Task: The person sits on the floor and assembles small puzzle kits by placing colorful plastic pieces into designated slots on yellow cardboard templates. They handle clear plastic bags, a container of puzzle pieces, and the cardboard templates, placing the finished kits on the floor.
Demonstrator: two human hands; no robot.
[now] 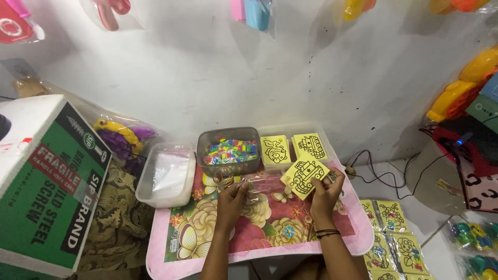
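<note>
My right hand [326,194] holds up a yellow card [305,175] with a black line drawing of a vehicle, tilted above the small flowered pink table [270,236]. My left hand [231,193] pinches a clear plastic sleeve [258,185] that lies across the tabletop between both hands. Just behind them stands a grey tub [229,150] filled with small colourful pieces. Beside it a clear tray [293,147] holds two stacks of similar yellow cards.
A clear lidded box [167,175] sits at the table's left corner. A green and white cardboard carton [46,181] stands far left. Bagged yellow card sets [394,236] lie on the floor to the right, with cables [384,173] and bagged toys near the wall.
</note>
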